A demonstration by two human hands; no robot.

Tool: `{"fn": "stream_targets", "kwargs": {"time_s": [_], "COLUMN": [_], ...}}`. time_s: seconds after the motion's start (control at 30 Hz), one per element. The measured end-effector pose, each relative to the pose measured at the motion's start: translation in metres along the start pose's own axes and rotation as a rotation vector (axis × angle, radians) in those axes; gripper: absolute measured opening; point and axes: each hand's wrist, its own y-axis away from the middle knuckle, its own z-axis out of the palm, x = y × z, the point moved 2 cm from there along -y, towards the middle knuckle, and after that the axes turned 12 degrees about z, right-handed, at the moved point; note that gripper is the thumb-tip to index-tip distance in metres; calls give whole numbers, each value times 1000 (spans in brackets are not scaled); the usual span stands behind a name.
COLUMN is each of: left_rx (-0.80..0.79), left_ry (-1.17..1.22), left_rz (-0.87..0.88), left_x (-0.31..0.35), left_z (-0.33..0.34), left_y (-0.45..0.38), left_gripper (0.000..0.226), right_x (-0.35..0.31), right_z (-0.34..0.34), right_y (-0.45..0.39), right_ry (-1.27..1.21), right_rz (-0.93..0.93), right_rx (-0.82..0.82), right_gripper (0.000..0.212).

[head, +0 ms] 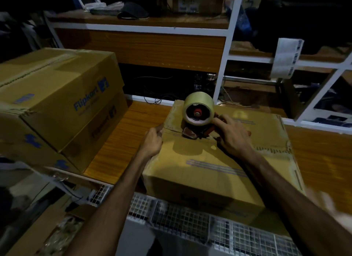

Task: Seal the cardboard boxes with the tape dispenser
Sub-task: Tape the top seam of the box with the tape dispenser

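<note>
Gripping the red tape dispenser (200, 130) by its handle, the right hand (233, 136) is curling its fingers round it and holding the dispenser's front end down on the centre seam of the cardboard box (219, 160) in the middle of the wooden worktop (122, 137). The dispenser's roll of pale clear tape (198, 108) is standing upright above the seam, its open core facing the camera. The left hand (152, 141) is pinching the box's left edge at the seam, fingers curled over the flap corner. The box is sitting at the worktop's near edge, partly over a white wire mesh (190, 217). To the left, two Flipkart boxes (57, 95) are sitting stacked, the upper one already taped along its top. Behind the worktop, a white-framed shelf (141, 27) is carrying dark items and another carton, too dim to identify.
</note>
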Motion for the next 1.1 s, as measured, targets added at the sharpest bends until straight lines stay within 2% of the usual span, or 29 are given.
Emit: {"fn": "stream_targets", "kwargs": {"time_s": [0.27,0.43,0.57,0.67,0.77,0.83,0.93,1.0,1.1], "left_rx": [13,47,35,38,-37,-118,-190,-265,-369], "left_ry": [21,-27,-74,-239,-446,-562,-802,-747,-617], "left_rz": [29,36,39,36,11,74,193,190,193], "left_x": [15,19,25,28,29,36,62,93,151], "left_z": [3,5,8,13,17,31,71,108,165], "left_y": [6,6,7,6,5,5,9,18,38], "left_gripper": [35,37,31,22,3,16,62,92,119], "right_x": [118,176,223,226,224,225,224,222,222], "right_z": [-52,-83,-89,-81,-77,-78,-78,-78,-76], "right_y": [54,81,110,122,127,130,131,131,132], "right_ry": [73,95,-22,-64,-81,-105,-146,-157,-199], "right_rz": [134,175,265,275,297,295,289,296,315], "right_rx": [5,51,49,67,86,87,91,100,83], "right_gripper": [49,53,56,52,50,46,41,41,43]}}
